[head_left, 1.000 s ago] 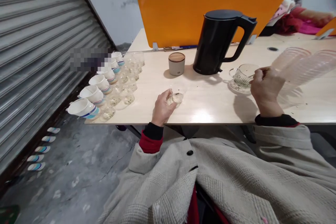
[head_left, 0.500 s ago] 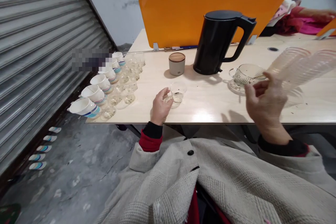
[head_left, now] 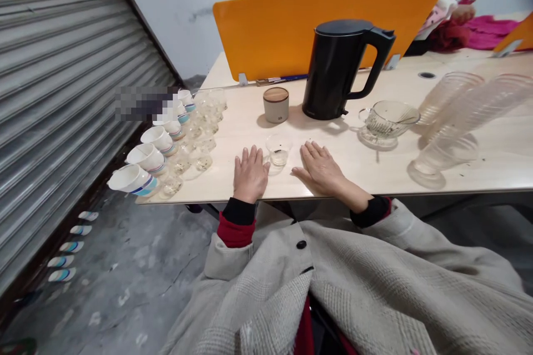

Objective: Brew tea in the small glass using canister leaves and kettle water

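Note:
Flat on the table [head_left: 233, 177], my left hand [head_left: 250, 173] lies with its fingers stretched out, just left of a clear plastic cup [head_left: 278, 151]. A few dark bits, like tea leaves, show at the bottom of that cup. To the cup's right rests my right hand [head_left: 322, 169], palm down and fingers out, holding nothing. Farther right stands a ribbed glass cup [head_left: 389, 116] with dark bits inside and a thin stick leaning in it. Behind my hands are a small grey canister [head_left: 276, 108] with a wooden lid and a black electric kettle [head_left: 335, 75].
Stacks of clear plastic cups [head_left: 478, 102] lean at the right. Paper cups [head_left: 135, 179] and several clear cups [head_left: 204, 161] line the left edge. An orange divider [head_left: 266, 39] stands behind, with brushes [head_left: 287, 78] at its foot. Another person's hand [head_left: 463, 13] is at the back right.
My right hand has moved left from beside the ribbed glass cup down to the table near the plastic cup. My left hand has let go of the cup's side and flattened.

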A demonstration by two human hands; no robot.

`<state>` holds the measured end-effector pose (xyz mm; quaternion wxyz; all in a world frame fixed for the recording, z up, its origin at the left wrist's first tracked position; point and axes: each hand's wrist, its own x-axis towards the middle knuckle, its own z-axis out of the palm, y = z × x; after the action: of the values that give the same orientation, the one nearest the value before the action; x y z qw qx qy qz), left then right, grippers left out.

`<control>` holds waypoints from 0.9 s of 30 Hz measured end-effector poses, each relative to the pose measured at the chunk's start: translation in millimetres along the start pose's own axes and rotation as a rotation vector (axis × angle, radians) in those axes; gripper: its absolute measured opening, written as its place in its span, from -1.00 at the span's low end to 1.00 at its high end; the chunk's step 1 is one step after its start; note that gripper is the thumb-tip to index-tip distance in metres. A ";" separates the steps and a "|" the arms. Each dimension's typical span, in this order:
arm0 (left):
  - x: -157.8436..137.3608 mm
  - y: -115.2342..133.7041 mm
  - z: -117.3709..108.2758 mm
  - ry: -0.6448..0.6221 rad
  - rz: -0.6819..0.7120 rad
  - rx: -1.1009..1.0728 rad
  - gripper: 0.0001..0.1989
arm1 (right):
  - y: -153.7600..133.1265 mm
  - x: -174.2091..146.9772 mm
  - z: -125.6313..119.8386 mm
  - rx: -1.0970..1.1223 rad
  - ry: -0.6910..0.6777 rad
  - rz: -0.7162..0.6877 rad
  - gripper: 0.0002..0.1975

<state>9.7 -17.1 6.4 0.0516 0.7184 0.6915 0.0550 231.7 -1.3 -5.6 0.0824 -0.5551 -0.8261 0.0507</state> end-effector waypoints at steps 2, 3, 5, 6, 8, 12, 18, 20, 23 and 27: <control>0.1 1.2 -1.0 -0.009 -0.002 0.010 -0.36 | -2.0 2.8 -3.0 -0.006 -0.039 0.029 -0.14; 0.1 1.1 -1.0 -0.010 -0.005 0.010 -0.36 | -2.8 3.5 -4.3 -0.010 -0.055 0.039 -0.13; 0.4 0.2 0.0 -0.004 -0.010 -0.005 -0.36 | -4.0 3.8 -6.1 -0.016 -0.081 0.047 -0.11; 0.7 -0.5 0.9 0.005 -0.009 -0.019 -0.36 | -4.5 3.7 -6.5 -0.019 -0.088 0.046 -0.10; 1.8 -2.0 3.4 0.032 0.001 -0.060 -0.38 | -4.9 3.3 -6.3 -0.024 -0.093 0.041 -0.10; 4.8 -5.5 9.6 0.080 0.020 -0.138 -0.39 | -3.1 3.2 -2.4 -0.022 -0.072 0.027 -0.10; 6.0 -8.8 17.3 0.102 0.046 -0.126 -0.40 | 1.5 4.6 4.3 0.003 -0.056 0.015 -0.07; 5.1 -8.4 18.1 0.115 0.047 -0.127 -0.40 | 2.0 4.8 4.8 0.011 -0.057 0.019 -0.07; 3.9 -7.3 17.8 0.121 0.049 -0.121 -0.40 | 1.4 5.1 4.5 0.013 -0.065 0.022 -0.08; 3.8 -6.9 16.9 0.100 0.055 -0.087 -0.38 | 0.6 5.5 4.4 0.000 -0.080 0.028 -0.08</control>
<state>5.6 -12.9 -11.3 0.0466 0.7305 0.6702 0.1224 229.4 4.0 -9.7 0.0486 -0.5639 -0.8210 0.0740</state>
